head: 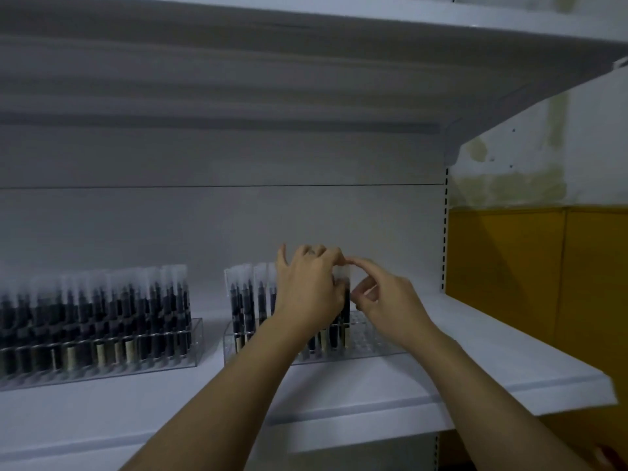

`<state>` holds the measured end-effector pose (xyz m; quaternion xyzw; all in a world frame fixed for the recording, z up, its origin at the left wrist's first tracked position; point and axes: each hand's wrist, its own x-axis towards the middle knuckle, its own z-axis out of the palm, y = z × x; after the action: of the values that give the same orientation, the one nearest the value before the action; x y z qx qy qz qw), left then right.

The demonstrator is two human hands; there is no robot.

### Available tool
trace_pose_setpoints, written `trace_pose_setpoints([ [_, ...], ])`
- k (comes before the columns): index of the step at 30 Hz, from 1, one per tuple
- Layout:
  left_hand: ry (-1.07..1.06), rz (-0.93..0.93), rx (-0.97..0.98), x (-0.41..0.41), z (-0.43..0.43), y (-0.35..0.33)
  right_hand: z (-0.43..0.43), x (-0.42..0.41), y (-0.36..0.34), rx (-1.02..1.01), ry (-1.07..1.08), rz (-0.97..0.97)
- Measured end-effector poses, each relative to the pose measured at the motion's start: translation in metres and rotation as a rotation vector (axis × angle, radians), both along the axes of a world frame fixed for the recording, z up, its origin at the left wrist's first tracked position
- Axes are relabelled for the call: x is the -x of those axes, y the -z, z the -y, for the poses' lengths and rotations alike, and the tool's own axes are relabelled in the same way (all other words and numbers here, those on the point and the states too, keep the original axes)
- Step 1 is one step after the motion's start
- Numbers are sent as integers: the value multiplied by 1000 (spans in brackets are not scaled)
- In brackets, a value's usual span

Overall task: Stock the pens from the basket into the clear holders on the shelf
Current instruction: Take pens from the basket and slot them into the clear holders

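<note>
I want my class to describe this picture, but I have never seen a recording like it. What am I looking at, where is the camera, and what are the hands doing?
There is no machine here. One camera, worn on a person's head, looks forward and down at their two bare hands. On the white shelf stand two clear holders. The left holder is packed with dark pens. The right holder is only partly filled, with free holes at its right end. The right hand pinches the clear cap of one pen standing at the edge of the filled part. The left hand is curled just beside it, its back to the camera, so its grip is hidden.
</note>
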<state>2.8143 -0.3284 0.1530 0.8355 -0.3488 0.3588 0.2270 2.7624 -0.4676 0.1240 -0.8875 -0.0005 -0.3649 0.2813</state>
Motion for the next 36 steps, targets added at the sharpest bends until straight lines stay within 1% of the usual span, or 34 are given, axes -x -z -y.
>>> trace_pose_setpoints([
  [2,-13,6,10,-1,1,4,0,5,6,35,1,-68],
  [5,-36,30,36,-3,1,7,-2,10,7,50,-5,-103],
  [8,-62,36,-10,-2,-3,5,-4,13,6,56,-1,-142],
  [11,-68,61,-58,0,-10,6,-7,17,6,-3,0,-160],
  [14,-31,64,-44,7,-19,12,-11,24,8,-34,-9,-170],
  [20,-22,109,3,27,-47,28,-25,49,10,15,13,-127],
  [23,-9,134,32,37,-67,43,-45,61,17,91,-6,-107],
  [28,-28,73,45,57,-105,76,-89,73,44,187,-93,-146],
  [33,-77,17,48,77,-146,114,-136,85,74,148,-165,-20],
  [36,-92,-34,40,94,-170,144,-158,90,107,118,-238,-10],
])
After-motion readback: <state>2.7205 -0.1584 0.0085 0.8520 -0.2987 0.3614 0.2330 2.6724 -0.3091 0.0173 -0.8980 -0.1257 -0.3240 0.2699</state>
